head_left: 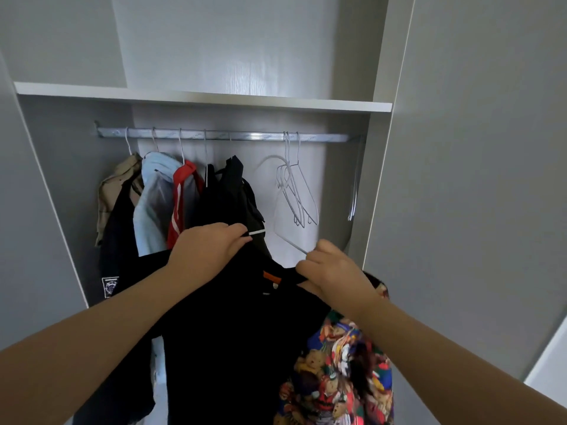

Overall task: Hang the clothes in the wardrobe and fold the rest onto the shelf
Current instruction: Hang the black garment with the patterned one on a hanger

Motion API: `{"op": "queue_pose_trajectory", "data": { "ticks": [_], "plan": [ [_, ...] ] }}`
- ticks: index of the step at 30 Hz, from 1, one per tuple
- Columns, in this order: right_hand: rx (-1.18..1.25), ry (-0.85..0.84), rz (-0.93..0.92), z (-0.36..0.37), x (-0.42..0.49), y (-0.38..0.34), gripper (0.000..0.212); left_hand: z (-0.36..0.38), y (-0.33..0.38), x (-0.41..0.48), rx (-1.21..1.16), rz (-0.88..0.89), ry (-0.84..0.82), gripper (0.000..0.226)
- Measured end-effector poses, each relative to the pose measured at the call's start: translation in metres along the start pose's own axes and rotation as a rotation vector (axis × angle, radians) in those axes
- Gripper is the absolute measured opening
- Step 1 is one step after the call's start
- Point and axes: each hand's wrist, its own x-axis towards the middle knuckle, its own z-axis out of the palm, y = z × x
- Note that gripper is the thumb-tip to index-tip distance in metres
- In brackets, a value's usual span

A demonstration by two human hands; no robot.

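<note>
Below rail point(239, 137), hands point(208, 250) point(334, 271) (fingers point(236, 230) curled) grip shirt point(233, 317).

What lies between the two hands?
Head view: between left hand and right hand lies the black garment, its neck bearing an orange label, and above it a hanger wire.

We see soft, even daylight; glare streaks the wardrobe back panel point(245, 69), empty hangers point(294, 191) blur, and edges bow from wide-angle distortion.

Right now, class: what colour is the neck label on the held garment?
Orange label on the black garment; head view.
</note>
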Motion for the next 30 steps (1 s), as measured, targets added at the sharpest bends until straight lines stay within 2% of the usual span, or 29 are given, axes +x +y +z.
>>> {"op": "queue_pose_trajectory", "data": {
  "ticks": [2, 4, 5, 6, 7, 9, 11, 14, 19, 24, 26, 28, 30],
  "plan": [
    [0.030, 0.051, 0.190, -0.003, 0.000, 0.005, 0.017, -0.003, -0.006, 0.000, -0.088, -0.033, 0.023, 0.027],
    [0.073, 0.017, 0.536, -0.010, -0.001, 0.014, 0.045, -0.010, -0.010, -0.002, -0.186, -0.048, 0.026, 0.025],
    [0.107, -0.059, 0.694, -0.014, -0.002, 0.020, 0.057, -0.013, -0.009, -0.003, -0.222, -0.047, 0.035, 0.025],
    [0.127, -0.167, 0.819, -0.014, -0.003, 0.024, 0.058, -0.016, -0.006, -0.004, -0.246, -0.044, 0.046, 0.026],
    [0.098, -0.269, 0.858, -0.012, -0.004, 0.026, 0.049, -0.017, -0.001, -0.005, -0.263, -0.038, 0.060, 0.033],
    [-0.005, -0.339, 0.787, -0.009, -0.004, 0.023, 0.034, -0.019, 0.008, -0.006, -0.287, -0.032, 0.076, 0.055],
    [-0.029, -0.306, 0.771, -0.005, -0.006, 0.021, 0.036, -0.017, 0.014, -0.007, -0.287, -0.038, 0.069, 0.066],
    [0.026, -0.331, 0.792, -0.005, -0.011, 0.019, 0.033, -0.011, 0.016, -0.012, -0.273, -0.016, 0.052, 0.063],
    [0.098, -0.342, 0.959, -0.007, -0.026, 0.029, 0.027, -0.007, 0.005, -0.015, -0.229, 0.023, -0.044, 0.067],
    [0.119, -0.312, 1.064, -0.007, -0.035, 0.034, 0.023, 0.001, -0.005, -0.014, -0.079, 0.057, -0.044, 0.054],
    [0.119, -0.282, 1.090, -0.009, -0.037, 0.036, 0.022, 0.008, -0.012, -0.010, -0.113, -0.002, -0.134, 0.039],
    [0.123, -0.263, 1.103, -0.011, -0.039, 0.038, 0.024, 0.008, -0.018, -0.007, -0.263, -0.102, -0.305, 0.025],
    [0.132, -0.259, 1.118, -0.014, -0.042, 0.041, 0.026, 0.006, -0.025, -0.010, -0.317, -0.110, -0.390, 0.019]
  ]
}}
